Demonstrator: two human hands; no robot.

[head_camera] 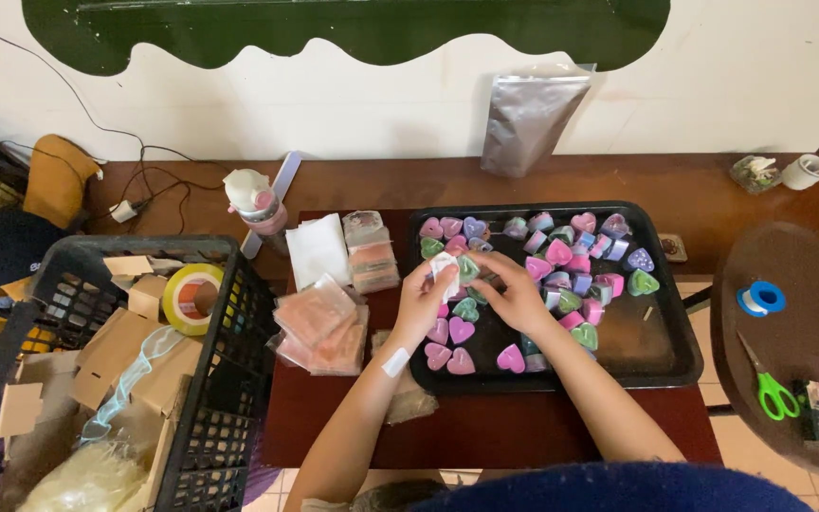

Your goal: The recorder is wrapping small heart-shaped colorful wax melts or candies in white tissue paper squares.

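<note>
Both hands meet over the left half of a black tray (661, 365) on a dark red table (485, 431). Left hand (421, 301), white plaster on the wrist, pinches a small white wrapper (445, 269) at its upper edge. Right hand (516, 294) closes its fingers on a green heart (467, 268) pressed against that wrapper; the two things touch, just above the tray floor. Tray holds many loose hearts (561, 254), pink, purple, blue and green, thick along the back and centre, a few pink ones near the front rim. Just left of the tray: stack of clear packets (319, 327) with pinkish contents, white sheets (316, 248) behind them. Further left, a black crate (215, 417) with cardboard boxes and a yellow tape roll (190, 296). Round side table on the right carries green scissors (775, 391) and blue tape (761, 298).
</note>
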